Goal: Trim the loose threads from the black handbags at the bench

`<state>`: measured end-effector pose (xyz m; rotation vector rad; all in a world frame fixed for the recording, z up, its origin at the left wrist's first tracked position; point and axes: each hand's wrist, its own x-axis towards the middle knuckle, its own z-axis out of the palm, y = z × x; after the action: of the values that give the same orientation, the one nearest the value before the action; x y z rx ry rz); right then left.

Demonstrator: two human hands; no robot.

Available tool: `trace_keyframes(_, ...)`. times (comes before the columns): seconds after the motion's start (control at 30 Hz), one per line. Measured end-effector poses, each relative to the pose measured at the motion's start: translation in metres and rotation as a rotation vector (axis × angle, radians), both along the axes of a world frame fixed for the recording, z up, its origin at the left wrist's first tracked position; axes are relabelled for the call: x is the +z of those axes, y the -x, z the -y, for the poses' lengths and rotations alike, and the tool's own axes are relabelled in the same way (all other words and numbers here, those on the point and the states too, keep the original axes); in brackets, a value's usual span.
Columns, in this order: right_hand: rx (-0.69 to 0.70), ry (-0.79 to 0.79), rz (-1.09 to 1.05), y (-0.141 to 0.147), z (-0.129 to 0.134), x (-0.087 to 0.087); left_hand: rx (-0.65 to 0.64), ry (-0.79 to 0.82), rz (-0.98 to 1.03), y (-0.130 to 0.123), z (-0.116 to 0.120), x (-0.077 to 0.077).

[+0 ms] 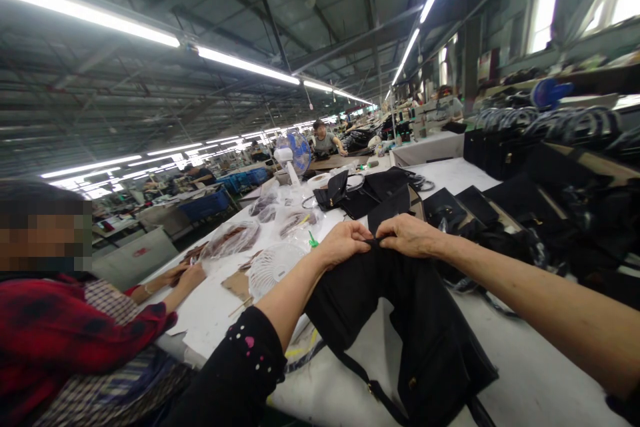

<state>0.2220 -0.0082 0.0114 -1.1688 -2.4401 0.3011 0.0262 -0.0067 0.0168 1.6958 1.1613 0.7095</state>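
Observation:
A black fabric bag (435,327) hangs over the near part of the white table, folded in the middle so its two sides drop apart. My left hand (345,245) pinches its upper edge from the left. Close beside it, my right hand (407,235) pinches the same edge, fingertips nearly meeting the left ones. A thin strap with a small metal fitting dangles at the lower left of the bag. What lies between the fingertips, apart from the cloth, is too small to make out.
A small white fan (275,270) stands left of my hands, near plastic-wrapped brown pieces (233,240). More black bags (370,187) lie ahead, with others piled at right. A co-worker in a red checked sleeve (90,333) handles pieces at left. A blue fan (295,155) stands farther back.

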Motion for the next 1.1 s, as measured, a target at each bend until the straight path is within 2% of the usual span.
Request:
trace_keyframes(0.17, 0.016, -0.013, 0.001, -0.002, 0.002, -0.002, -0.091, 0.112, 0.056, 0.002, 0.002, 0.004)
trace_keyframes(0.27, 0.039, -0.038, 0.003, -0.002, 0.003, -0.003, -0.104, 0.1, 0.06, 0.001, 0.0, 0.004)
trace_keyframes(0.43, 0.049, -0.049, 0.002, -0.005, -0.001, -0.004, -0.106, -0.129, -0.087, 0.001, 0.003, 0.002)
trace_keyframes(0.53, -0.009, -0.039, -0.006, -0.014, -0.007, -0.007, -0.111, -0.326, -0.287, 0.009, 0.012, 0.005)
trace_keyframes(0.6, -0.053, -0.02, -0.026, -0.021, -0.011, -0.011, -0.075, -0.355, -0.378, 0.017, 0.018, 0.007)
trace_keyframes(0.83, -0.038, -0.007, -0.04, -0.028, -0.009, -0.012, -0.089, -0.096, -0.284, 0.039, 0.019, 0.005)
trace_keyframes(0.9, 0.007, -0.005, -0.032, -0.024, -0.006, -0.009, -0.138, -0.007, -0.266, 0.044, 0.013, 0.01)
trace_keyframes(0.97, 0.035, -0.018, -0.024, -0.018, -0.004, -0.007, -0.187, 0.007, -0.344, 0.047, 0.005, 0.019)
trace_keyframes(1.03, 0.026, -0.043, -0.013, -0.014, -0.004, -0.006, -0.185, -0.14, -0.563, 0.045, -0.002, 0.026)
trace_keyframes(1.1, 0.002, -0.064, -0.006, -0.012, -0.007, -0.007, -0.088, -0.392, -0.812, 0.037, -0.005, 0.025)
